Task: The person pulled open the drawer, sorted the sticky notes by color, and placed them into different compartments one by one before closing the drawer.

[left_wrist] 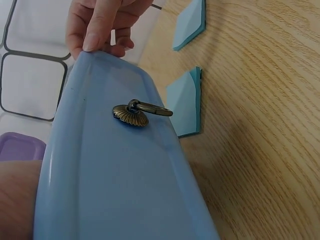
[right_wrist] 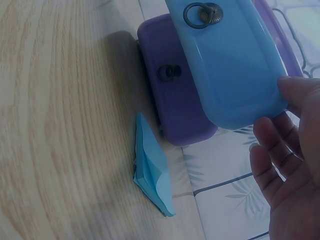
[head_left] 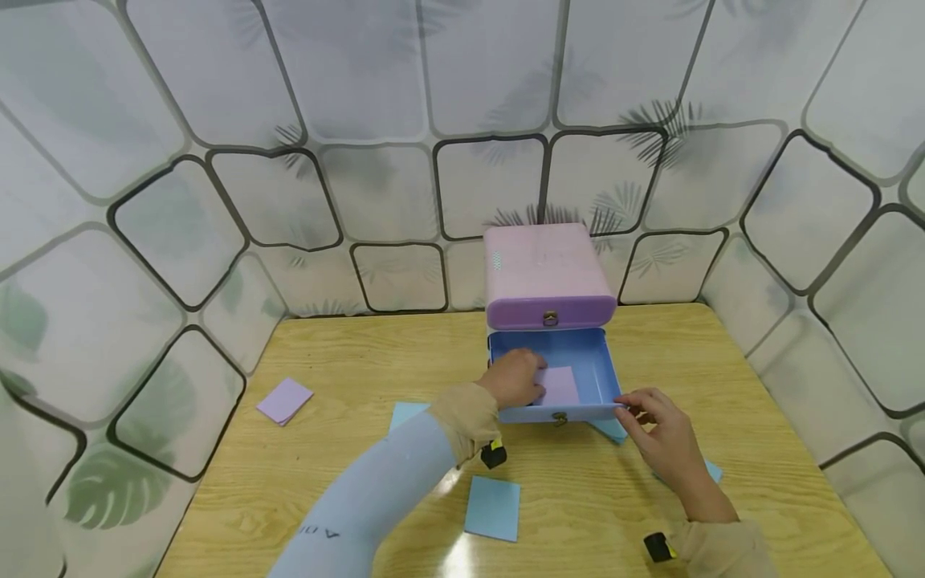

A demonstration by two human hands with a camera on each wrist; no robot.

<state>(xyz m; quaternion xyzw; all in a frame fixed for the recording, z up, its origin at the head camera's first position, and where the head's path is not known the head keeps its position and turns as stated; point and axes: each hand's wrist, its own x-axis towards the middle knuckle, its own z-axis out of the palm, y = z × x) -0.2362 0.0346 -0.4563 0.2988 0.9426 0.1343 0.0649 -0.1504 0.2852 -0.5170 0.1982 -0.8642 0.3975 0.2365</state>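
A small chest (head_left: 549,265) has its blue drawer (head_left: 596,369) pulled out. Inside the drawer lies a flat purple sheet or pad of paper (head_left: 559,387). My left hand (head_left: 511,377) reaches over the drawer's left side, with thumb and index finger apart at the paper's left edge; the drawer front hides these fingers in the left wrist view. My right hand (head_left: 661,433) pinches the drawer's front right corner, thumb at the top edge and fingers beneath in the right wrist view. A brass ring pull (left_wrist: 142,111) hangs on the drawer front.
Purple papers (head_left: 285,400) lie at the table's left. A blue paper pad (head_left: 493,508) lies in front of the chest, with more blue papers (head_left: 408,413) partly behind my left arm and others under the drawer. A purple lower drawer (right_wrist: 175,85) is closed. Patterned fabric walls enclose the table.
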